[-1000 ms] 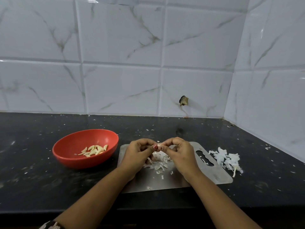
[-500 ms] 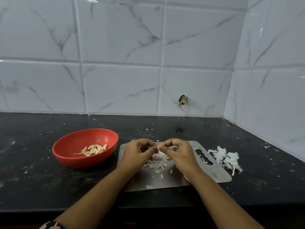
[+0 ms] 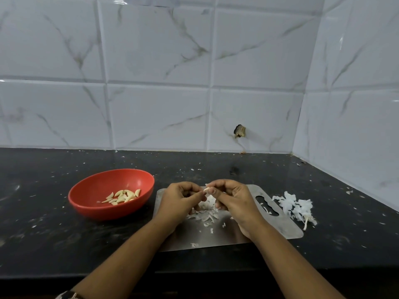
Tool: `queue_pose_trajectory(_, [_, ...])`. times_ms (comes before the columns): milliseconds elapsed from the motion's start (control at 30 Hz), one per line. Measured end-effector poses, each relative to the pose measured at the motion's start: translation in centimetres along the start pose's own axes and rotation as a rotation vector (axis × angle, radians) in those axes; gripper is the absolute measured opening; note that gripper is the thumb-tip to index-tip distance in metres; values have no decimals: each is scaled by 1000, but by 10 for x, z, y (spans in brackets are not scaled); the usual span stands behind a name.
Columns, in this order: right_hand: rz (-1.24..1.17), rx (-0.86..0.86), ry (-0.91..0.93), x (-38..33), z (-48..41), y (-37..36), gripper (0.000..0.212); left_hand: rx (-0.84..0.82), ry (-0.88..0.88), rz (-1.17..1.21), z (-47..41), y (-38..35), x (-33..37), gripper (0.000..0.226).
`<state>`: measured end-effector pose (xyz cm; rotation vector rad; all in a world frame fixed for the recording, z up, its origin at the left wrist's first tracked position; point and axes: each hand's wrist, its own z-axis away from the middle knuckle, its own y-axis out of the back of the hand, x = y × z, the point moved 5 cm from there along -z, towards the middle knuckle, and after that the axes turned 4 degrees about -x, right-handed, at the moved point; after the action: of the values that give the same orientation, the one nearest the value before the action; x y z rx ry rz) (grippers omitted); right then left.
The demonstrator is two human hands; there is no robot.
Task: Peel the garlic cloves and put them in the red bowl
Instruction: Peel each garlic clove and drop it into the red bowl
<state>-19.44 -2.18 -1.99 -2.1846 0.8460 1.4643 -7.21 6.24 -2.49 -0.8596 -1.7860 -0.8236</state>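
The person is keeping both hands over the far half of the steel board (image 3: 280,225), much where they were a second ago. The right hand (image 3: 235,201) is pinching a garlic clove (image 3: 206,189) between thumb and forefinger, its other fingers curled under. The left hand (image 3: 181,201), fingers curled narrow, is meeting the clove from 9 o'clock with its thumb and fingertip. A second ago the fingertips were closing over the clove and hiding most of it; now more of its pale end is showing between them, slightly higher above the board. Whether skin is still clinging to it cannot be told.

Loose peel scraps (image 3: 207,212) are lying on the board under the hands, as before. The red bowl (image 3: 103,212) is sitting on the dark bench (image 3: 43,234) at 9 o'clock from the board, just beside it, holding the same cluster of peeled cloves (image 3: 123,196). At 3 o'clock from the board a heap of white skins (image 3: 295,207) is resting on the bench, unchanged.
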Motion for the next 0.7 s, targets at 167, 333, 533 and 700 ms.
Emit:
queue_pose_trajectory(167, [48,1,-8,2,0,1,9,35,-29,-73,3,1,4,14])
queue_pose_trajectory(333, [73,60,-12,3,0,4,9,16,-56,-238,5,-2,10,20])
queue_pose_trajectory(533, [81,105,-20,3,-1,6,9,10,-86,-364,11,-3,15,30])
queue_pose_trajectory(700, [99,114,-13,3,0,7,12,22,-175,-367,14,-6,22,13])
